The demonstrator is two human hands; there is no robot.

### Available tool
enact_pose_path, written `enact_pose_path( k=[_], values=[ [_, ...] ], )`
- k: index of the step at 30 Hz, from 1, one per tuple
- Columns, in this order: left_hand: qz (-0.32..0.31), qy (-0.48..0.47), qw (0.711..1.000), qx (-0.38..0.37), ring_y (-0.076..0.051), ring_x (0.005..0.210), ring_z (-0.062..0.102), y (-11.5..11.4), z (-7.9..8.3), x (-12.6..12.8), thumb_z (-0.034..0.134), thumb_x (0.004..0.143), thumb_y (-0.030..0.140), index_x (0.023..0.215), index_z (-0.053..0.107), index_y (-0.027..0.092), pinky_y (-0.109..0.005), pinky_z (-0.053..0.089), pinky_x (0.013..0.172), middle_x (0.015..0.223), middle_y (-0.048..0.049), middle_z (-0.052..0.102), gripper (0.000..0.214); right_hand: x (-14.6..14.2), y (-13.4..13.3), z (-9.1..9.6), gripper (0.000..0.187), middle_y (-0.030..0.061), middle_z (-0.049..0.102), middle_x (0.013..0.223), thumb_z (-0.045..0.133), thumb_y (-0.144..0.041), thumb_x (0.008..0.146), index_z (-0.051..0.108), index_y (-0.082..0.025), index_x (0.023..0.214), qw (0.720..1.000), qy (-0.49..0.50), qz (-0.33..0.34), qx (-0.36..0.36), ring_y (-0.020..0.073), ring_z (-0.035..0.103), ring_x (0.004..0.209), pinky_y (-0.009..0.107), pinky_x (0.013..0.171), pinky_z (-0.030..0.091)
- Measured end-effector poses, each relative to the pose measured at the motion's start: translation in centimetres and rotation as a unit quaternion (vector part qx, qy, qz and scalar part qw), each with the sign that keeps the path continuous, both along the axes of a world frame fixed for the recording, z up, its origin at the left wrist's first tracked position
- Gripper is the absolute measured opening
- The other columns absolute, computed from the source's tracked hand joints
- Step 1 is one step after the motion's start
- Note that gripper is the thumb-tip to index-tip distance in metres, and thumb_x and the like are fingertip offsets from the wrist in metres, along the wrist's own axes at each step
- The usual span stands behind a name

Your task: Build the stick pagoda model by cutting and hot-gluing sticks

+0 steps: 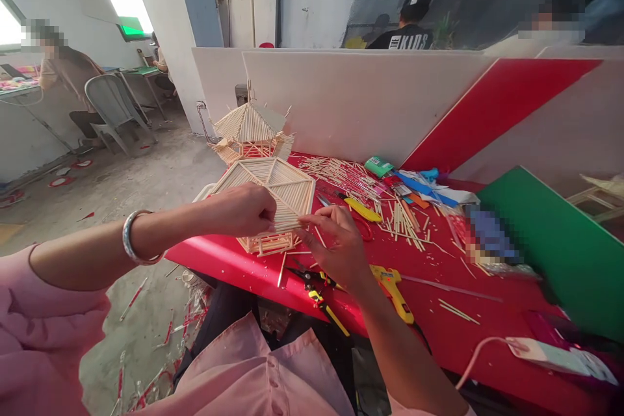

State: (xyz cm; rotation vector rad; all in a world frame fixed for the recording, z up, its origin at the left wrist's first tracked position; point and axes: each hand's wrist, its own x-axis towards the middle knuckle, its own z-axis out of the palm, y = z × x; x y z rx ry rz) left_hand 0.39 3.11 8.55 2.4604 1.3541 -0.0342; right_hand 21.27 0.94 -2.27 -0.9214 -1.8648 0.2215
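Observation:
A small pavilion model made of thin wooden sticks stands at the near left edge of the red table, its many-sided roof facing up. Over the near part of the roof, my left hand is closed with its fingers curled down; whatever it grips is hidden. My right hand is closed in a pinch at the roof's right corner, on something too small to make out. Below it lie black-and-yellow pliers and a yellow glue gun. Another stick pavilion with a pointed roof stands behind.
Loose sticks are heaped across the red table, near a yellow utility knife. A white power strip lies at right, before a leaning green board. White panels wall off the far side; other people sit beyond.

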Motion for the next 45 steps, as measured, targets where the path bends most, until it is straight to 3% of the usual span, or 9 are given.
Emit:
enact_pose_path(
  k=[17, 25, 29, 32, 35, 38, 39, 42, 45],
  values=[
    [0.007, 0.005, 1.000, 0.008, -0.010, 0.060, 0.051, 0.0, -0.1, -0.1, 0.058, 0.073, 0.026, 0.071, 0.071, 0.017, -0.024, 0.032, 0.056, 0.066, -0.0022, 0.066, 0.016, -0.1, 0.0, -0.2, 0.016, 0.0032, 0.058, 0.086, 0.068, -0.029, 0.086, 0.072, -0.026, 0.100, 1.000, 0.001, -0.003, 0.002, 0.0181, 0.055, 0.084, 0.035, 0.076, 0.049],
    [0.013, 0.016, 1.000, 0.018, -0.012, 0.062, 0.054, -0.1, 0.0, -0.2, 0.057, 0.073, 0.027, 0.072, 0.072, 0.018, -0.024, 0.032, 0.056, 0.069, -0.0024, 0.067, 0.018, 0.0, -0.1, 0.1, 0.028, 0.0040, 0.059, 0.089, 0.066, -0.032, 0.086, 0.069, -0.026, 0.113, 1.000, -0.012, -0.018, 0.003, 0.0193, 0.056, 0.086, 0.036, 0.081, 0.049],
    [0.003, 0.036, 0.999, 0.037, -0.012, 0.062, 0.053, -0.7, 0.2, 0.2, 0.053, 0.071, 0.023, 0.069, 0.069, 0.019, -0.025, 0.031, 0.055, 0.070, -0.0026, 0.067, 0.017, 1.8, -1.7, 0.4, 0.027, 0.0038, 0.060, 0.089, 0.066, -0.033, 0.087, 0.069, -0.026, 0.113, 0.999, -0.005, -0.048, 0.001, 0.0197, 0.057, 0.088, 0.036, 0.083, 0.049],
    [0.012, 0.055, 0.997, 0.050, -0.013, 0.059, 0.051, -1.1, 0.1, 0.4, 0.053, 0.068, 0.022, 0.065, 0.066, 0.019, -0.025, 0.031, 0.054, 0.067, -0.0018, 0.065, 0.013, 5.2, -3.4, -1.0, 0.022, 0.0040, 0.063, 0.095, 0.061, -0.032, 0.089, 0.069, -0.027, 0.109, 0.992, 0.006, -0.113, -0.052, 0.0193, 0.060, 0.092, 0.034, 0.083, 0.050],
    [0.015, 0.033, 0.998, 0.050, -0.011, 0.053, 0.047, -0.6, 0.1, 0.0, 0.054, 0.069, 0.024, 0.063, 0.064, 0.019, -0.026, 0.030, 0.052, 0.062, -0.0007, 0.061, 0.012, 9.8, -5.2, -4.4, 0.022, 0.0074, 0.065, 0.103, 0.052, -0.023, 0.089, 0.068, -0.021, 0.105, 0.948, -0.042, -0.255, -0.186, 0.0205, 0.062, 0.096, 0.032, 0.081, 0.050],
    [0.010, -0.003, 0.999, 0.032, -0.009, 0.049, 0.042, 0.2, 0.5, -0.3, 0.054, 0.070, 0.024, 0.062, 0.061, 0.019, -0.025, 0.029, 0.050, 0.055, 0.0014, 0.056, 0.012, 13.7, -6.5, -8.0, 0.033, 0.0127, 0.065, 0.113, 0.055, -0.019, 0.081, 0.064, -0.017, 0.113, 0.824, -0.186, -0.367, -0.390, 0.0258, 0.061, 0.106, 0.036, 0.086, 0.048],
    [0.014, -0.018, 0.999, 0.023, -0.008, 0.049, 0.042, 0.4, 0.7, -0.4, 0.054, 0.070, 0.024, 0.062, 0.061, 0.018, -0.024, 0.029, 0.050, 0.054, 0.0021, 0.055, 0.012, 14.6, -6.7, -8.9, 0.034, 0.0140, 0.066, 0.113, 0.057, -0.020, 0.079, 0.065, -0.016, 0.112, 0.805, -0.199, -0.367, -0.422, 0.0274, 0.061, 0.106, 0.036, 0.086, 0.048],
    [0.042, -0.077, 0.996, -0.022, -0.008, 0.051, 0.046, 0.7, 1.5, -0.2, 0.055, 0.068, 0.023, 0.067, 0.061, 0.018, -0.022, 0.033, 0.051, 0.056, 0.0035, 0.056, 0.009, 15.7, -6.3, -10.7, 0.037, 0.0171, 0.068, 0.111, 0.061, -0.025, 0.075, 0.065, -0.014, 0.110, 0.791, -0.206, -0.356, -0.453, 0.0311, 0.062, 0.106, 0.037, 0.083, 0.048],
    [0.062, -0.159, 0.981, -0.086, -0.007, 0.052, 0.051, 0.7, 1.8, 0.0, 0.055, 0.069, 0.024, 0.074, 0.060, 0.018, -0.021, 0.037, 0.050, 0.057, 0.0035, 0.059, 0.010, 15.6, -5.1, -11.2, 0.036, 0.0169, 0.070, 0.105, 0.059, -0.028, 0.075, 0.066, -0.015, 0.108, 0.788, -0.194, -0.347, -0.470, 0.0329, 0.064, 0.101, 0.038, 0.078, 0.047]
  ],
)
